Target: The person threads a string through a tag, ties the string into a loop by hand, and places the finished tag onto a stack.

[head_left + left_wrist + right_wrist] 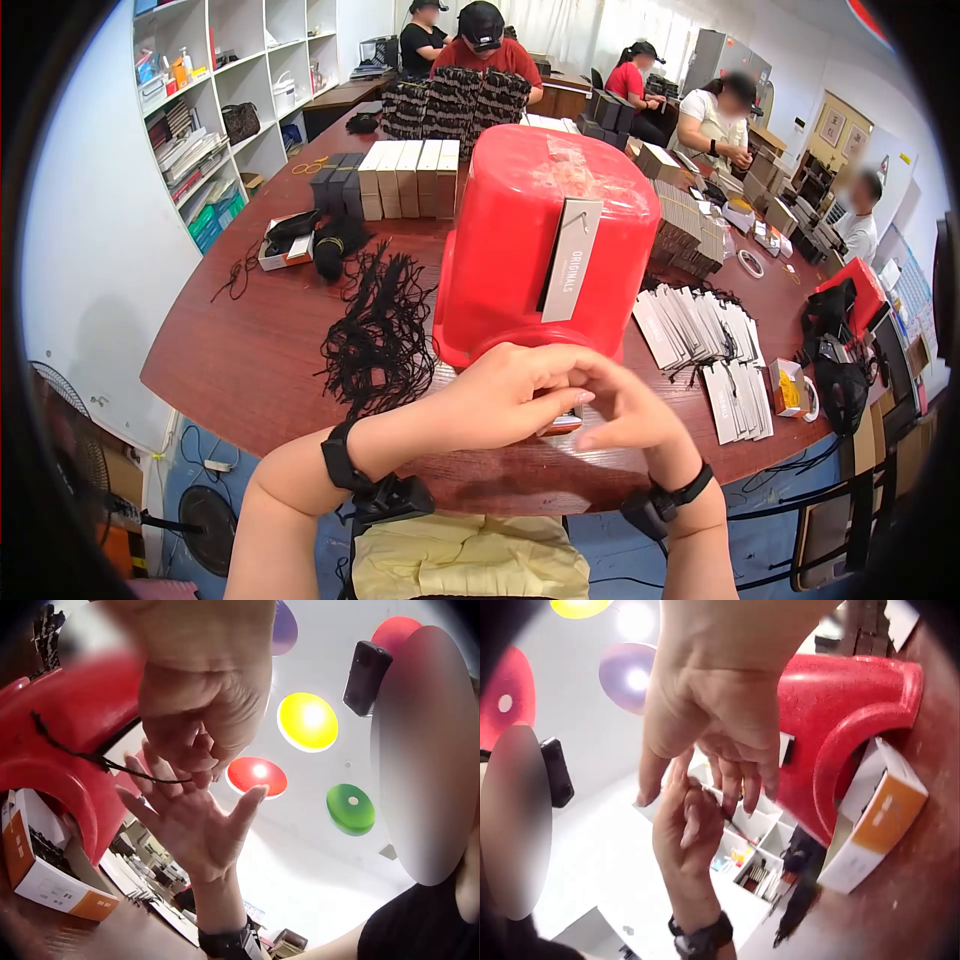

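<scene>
My left hand pinches a thin black cord between thumb and fingertips in front of the red plastic tub. The cord's other end stretches toward the tub. Close beside it, my right hand has its fingers spread and relaxed, as the left wrist view shows. A grey card tag printed "ORIGINALS" stands against the tub's front. Low at the tub, behind my hands, sits a white and orange box with dark contents.
Black cords lie heaped on the left of the table. Stacked grey tags lie right of the tub. Boxes stand in a row behind, left. Several people work around the table's far side.
</scene>
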A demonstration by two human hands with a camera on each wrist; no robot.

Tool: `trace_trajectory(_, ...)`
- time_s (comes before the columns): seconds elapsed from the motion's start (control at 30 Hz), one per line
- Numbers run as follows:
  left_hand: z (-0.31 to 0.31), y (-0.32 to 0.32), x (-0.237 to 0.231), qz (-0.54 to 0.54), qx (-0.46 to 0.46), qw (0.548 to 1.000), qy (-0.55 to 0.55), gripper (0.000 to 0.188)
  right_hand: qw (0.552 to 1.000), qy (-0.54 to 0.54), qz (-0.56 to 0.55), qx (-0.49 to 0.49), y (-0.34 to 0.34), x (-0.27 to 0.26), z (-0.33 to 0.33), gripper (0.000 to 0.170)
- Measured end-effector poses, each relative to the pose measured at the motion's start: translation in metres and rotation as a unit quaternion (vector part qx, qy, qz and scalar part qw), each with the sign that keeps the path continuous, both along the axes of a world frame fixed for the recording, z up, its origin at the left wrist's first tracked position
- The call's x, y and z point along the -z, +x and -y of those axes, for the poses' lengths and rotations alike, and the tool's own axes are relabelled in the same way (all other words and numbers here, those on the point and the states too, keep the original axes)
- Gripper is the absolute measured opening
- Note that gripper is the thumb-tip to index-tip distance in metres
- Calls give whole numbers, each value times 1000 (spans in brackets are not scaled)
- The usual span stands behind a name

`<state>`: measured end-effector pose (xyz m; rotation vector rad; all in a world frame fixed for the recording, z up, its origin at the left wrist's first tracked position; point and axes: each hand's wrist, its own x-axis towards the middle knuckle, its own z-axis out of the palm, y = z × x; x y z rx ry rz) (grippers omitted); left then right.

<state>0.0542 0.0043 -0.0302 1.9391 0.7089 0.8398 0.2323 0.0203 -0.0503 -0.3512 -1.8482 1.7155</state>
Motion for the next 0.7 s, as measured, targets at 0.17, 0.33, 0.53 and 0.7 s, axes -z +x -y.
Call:
trace_trajectory(0.17, -9, 0, -10, 60, -141, 987, -48, 26, 989, -95, 61, 96, 0, 1, 0, 27)
trace_trajectory(0.33, -32, 6, 7, -10, -332, 939, 91, 30, 925, -9, 53, 377, 5, 2, -23, 22)
trace_trajectory(0.53, -38, 16, 25, -63, -311, 919, 236, 22, 858, 212, 46, 466, -12, -1, -35, 23)
trace_trajectory(0.7, -45, 17, 29, -56, -316, 910, 264, 20, 822, 292, 124, 474, -18, -4, -33, 17)
